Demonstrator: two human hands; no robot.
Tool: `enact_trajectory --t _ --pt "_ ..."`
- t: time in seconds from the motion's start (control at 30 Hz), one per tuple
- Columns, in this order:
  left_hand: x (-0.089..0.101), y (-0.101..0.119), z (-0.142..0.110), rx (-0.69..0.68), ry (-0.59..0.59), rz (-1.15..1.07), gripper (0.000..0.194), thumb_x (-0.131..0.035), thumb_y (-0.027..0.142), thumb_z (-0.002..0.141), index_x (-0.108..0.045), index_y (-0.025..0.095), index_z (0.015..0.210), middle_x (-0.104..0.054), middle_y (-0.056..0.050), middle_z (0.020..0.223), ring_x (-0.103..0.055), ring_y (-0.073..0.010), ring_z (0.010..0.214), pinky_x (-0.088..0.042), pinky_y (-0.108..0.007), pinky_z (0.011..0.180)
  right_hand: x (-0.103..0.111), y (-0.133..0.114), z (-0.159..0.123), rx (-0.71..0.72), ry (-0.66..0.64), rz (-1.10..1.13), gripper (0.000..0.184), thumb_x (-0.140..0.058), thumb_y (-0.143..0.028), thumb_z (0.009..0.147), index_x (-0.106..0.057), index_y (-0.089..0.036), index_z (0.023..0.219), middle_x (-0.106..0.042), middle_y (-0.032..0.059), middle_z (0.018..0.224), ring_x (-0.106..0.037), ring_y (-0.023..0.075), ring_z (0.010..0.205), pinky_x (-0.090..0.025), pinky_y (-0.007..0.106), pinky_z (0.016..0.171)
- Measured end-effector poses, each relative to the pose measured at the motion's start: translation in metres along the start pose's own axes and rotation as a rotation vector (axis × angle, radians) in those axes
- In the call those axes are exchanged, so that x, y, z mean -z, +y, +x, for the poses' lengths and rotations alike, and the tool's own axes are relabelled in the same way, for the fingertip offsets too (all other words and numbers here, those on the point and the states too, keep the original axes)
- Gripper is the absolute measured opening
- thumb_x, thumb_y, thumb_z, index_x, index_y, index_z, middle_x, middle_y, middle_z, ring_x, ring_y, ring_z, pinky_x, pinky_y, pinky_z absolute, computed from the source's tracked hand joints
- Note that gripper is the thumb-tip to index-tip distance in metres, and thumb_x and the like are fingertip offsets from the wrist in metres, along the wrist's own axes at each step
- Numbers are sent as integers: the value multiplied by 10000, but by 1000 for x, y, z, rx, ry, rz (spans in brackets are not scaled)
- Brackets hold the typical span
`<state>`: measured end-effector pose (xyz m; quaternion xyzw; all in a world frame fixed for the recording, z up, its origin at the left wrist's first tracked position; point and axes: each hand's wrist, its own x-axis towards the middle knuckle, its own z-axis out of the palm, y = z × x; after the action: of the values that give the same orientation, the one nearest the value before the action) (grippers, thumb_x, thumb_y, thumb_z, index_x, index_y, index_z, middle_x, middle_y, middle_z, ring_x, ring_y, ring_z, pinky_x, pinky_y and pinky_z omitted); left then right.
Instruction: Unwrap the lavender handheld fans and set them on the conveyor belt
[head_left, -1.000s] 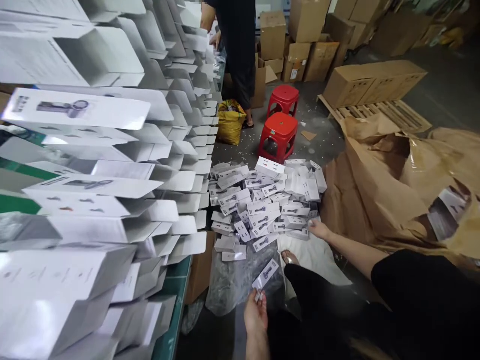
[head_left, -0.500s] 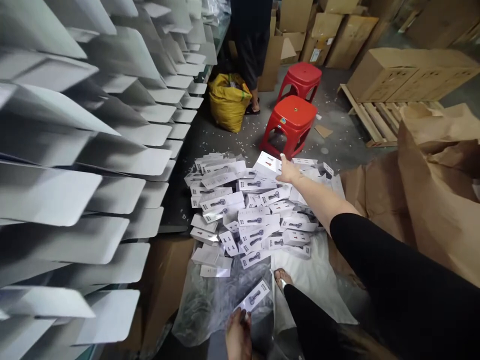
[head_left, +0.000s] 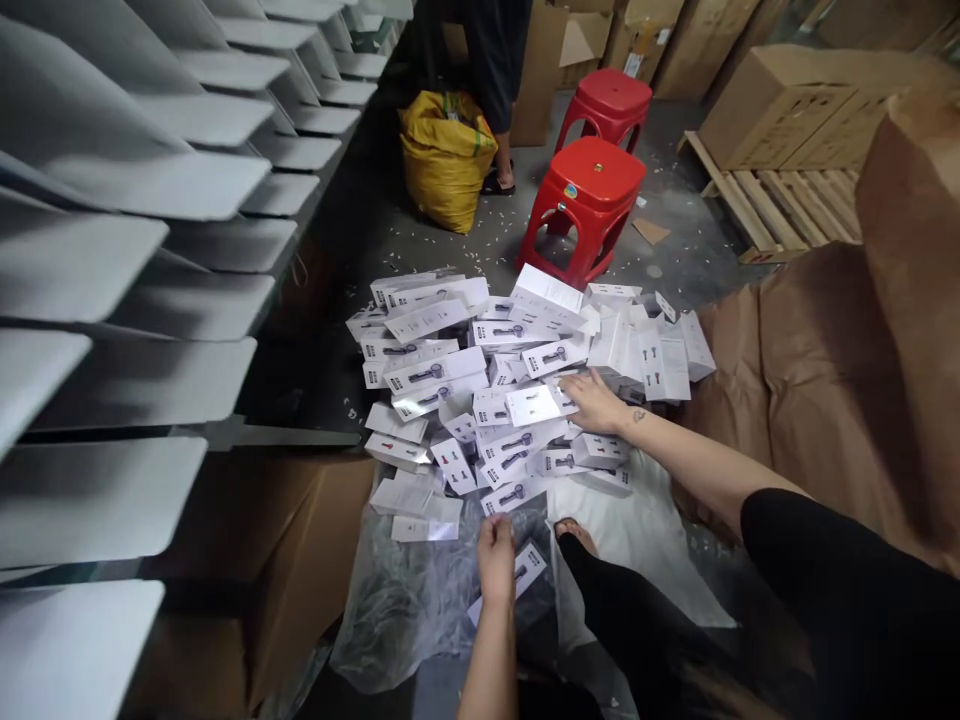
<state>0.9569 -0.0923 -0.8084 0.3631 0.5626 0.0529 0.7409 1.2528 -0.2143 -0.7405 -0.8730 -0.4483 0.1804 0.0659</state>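
Note:
A heap of small white printed cardboard boxes [head_left: 436, 372] lies in front of me, many with a dark handheld device pictured on them. My right hand [head_left: 598, 402] reaches into its middle, fingers closed over the right end of a white box [head_left: 532, 405] with small pictures. At the near edge of the heap, my left hand [head_left: 495, 545] has its fingers curled together just below a printed box [head_left: 514, 495]. Whether they pinch anything is hidden. Beside the left wrist, another box [head_left: 531, 568] rests on clear plastic, partly covered by the hand.
Grey-white divider panels [head_left: 112, 500] fill the left side. Red stools [head_left: 596, 170] and a yellow sack [head_left: 442, 165] stand beyond the heap, near a person's leg [head_left: 502, 95]. Brown paper [head_left: 810, 350] lies right, a wooden pallet [head_left: 780, 215] behind it. My foot [head_left: 576, 533] is close.
My right hand has left the box at the heap's far side and come nearer to another one. My left hand has moved forward off its box, which now lies on the plastic.

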Motion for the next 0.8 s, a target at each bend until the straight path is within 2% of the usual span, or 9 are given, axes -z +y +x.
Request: enact_trajectory --t 0.07,0.1,0.17,0.23,0.33,0.43,0.53,0.67,0.8 --pt "-6 4 22 -128 -12 40 96 -670 192 730 -619 158 804 -590 29 657 -542 -74 549 -434 -164 547 -18 -3 0 41 25 -27 645 -600 -252 763 -375 -145 1359 -410 172 1405 -320 308 1316 -47 561 1101" --pt "-10 3 33 -119 -17 11 102 -668 191 730 -613 152 807 -594 24 666 -544 -78 555 -436 -167 549 -25 -4 1 34 49 -36 650 -607 -271 763 -379 -140 1358 -416 175 1398 -330 314 1308 -68 549 1103" --pt "-18 -7 54 78 -56 -114 104 -654 178 742 -592 147 820 -602 3 704 -573 -96 592 -457 -187 571 -35 -4 7 -12 94 -35 702 -634 -343 750 -378 -112 1361 -436 192 1372 -369 337 1271 -175 516 1090" --pt "-24 -29 73 308 -101 -221 100 -638 150 749 -572 134 821 -604 -37 742 -608 -132 645 -496 -236 618 -41 -2 17 -26 95 -6 795 -660 -422 725 -356 -82 1377 -439 206 1358 -407 341 1236 -291 457 1050" --pt "-30 -75 100 456 -161 -273 122 -627 131 749 -560 121 850 -598 -94 809 -633 -202 731 -533 -370 708 -48 3 38 75 -38 21 899 -666 -569 689 -373 -74 1380 -414 196 1377 -409 327 1249 -339 402 1042" --pt "-33 -118 127 441 -190 -398 167 -605 146 774 -535 162 925 -592 -98 955 -630 -199 830 -529 -408 787 -57 4 62 132 -189 2 950 -574 -727 684 -410 -96 1375 -347 162 1439 -325 334 1327 -284 415 1092" --pt "-37 -145 152 365 -196 -533 212 -597 164 791 -510 208 980 -565 -78 1094 -610 -166 898 -519 -359 828 -72 -1 82 66 -230 -32 963 -446 -775 739 -354 -98 1418 -338 150 1456 -308 337 1342 -255 433 1110" --pt "-45 -156 175 293 -199 -634 296 -625 203 779 -508 247 1048 -542 -76 1165 -580 -173 955 -505 -356 834 -93 -13 91 -13 -154 -146 937 -452 -791 714 -396 -155 1401 -434 143 1391 -356 392 1291 -296 503 1066" --pt "-41 -159 178 254 -215 -710 269 -593 174 756 -546 219 1017 -568 -77 1099 -573 -168 918 -486 -354 822 -107 -26 83 -57 -149 -215 839 -344 -788 765 -501 -176 1317 -482 179 1311 -412 425 1222 -348 557 980"
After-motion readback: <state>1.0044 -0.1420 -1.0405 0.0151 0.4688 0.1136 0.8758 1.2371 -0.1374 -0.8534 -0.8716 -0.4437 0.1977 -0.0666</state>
